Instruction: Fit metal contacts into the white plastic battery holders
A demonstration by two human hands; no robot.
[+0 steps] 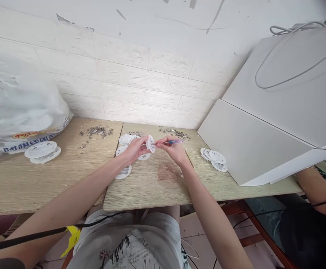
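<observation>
My left hand grips a round white plastic disc by its edge, tilted up with its fitted face toward my right hand. My right hand is closed around a small screwdriver with a clear purple and blue handle. Its shaft points left at the disc, and the fingers sit close to the disc's face. Whether the tip touches the disc is too small to tell. Under and beside my left hand lie several more white discs, partly covered by it.
Small metal parts lie in piles, one at the left and another near the wall. White discs are stacked at right beside a large white box. A plastic bag stands left, near more discs. Another person's arm shows at far right.
</observation>
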